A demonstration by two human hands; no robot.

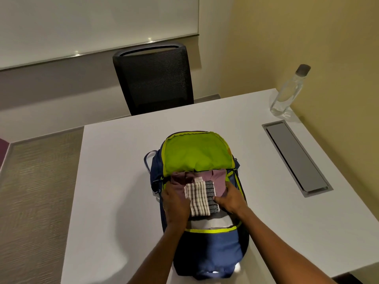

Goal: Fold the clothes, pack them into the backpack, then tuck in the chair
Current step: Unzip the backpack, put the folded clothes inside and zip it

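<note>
Left hand (176,203) and right hand (229,199) grip the folded clothes (200,199) from either side, fingers curled at the edges, inside the open backpack (213,249) lying on the table (123,181). Folding appears complete and packing nearly done. Remaining: tuck in the chair (155,78) at the far edge. A bottle (287,93) stands well apart, obstructing nothing.

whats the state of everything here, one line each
backpack: unzipped, lying flat on table
folded clothes: stacked inside backpack
left hand: holds clothes' left side
right hand: holds their right side
bottle: upright, capped
cable hatch: shut
chair: upright, at far table edge
</note>
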